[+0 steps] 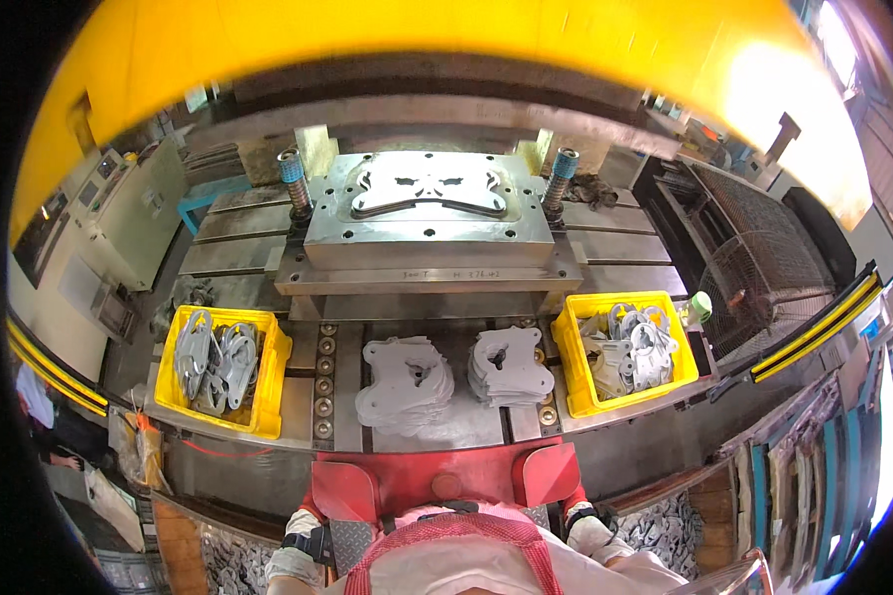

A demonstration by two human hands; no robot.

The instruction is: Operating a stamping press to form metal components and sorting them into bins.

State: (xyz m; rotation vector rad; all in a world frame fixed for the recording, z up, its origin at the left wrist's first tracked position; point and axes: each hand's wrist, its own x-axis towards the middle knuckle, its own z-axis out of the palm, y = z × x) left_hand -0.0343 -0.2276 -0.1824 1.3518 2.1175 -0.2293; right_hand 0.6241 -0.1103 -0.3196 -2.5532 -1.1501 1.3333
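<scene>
Operation of the red control box (417, 474) appears to be the step in hand: left grip (310, 504) and right grip (574, 502) sit at its outer sides, mostly hidden; whether open or closed, I cannot tell. Next move, in my judgement, calls for both well clear of the steel block (367, 230). Metal plate (446, 199) lies on that block, well ahead of the grips: flat, pale, wavy-edged, dark cutouts near its middle.

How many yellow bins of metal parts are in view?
2: the left bin, ahead and left of the red housing; the right bin, ahead and right of it. No others show.
</scene>
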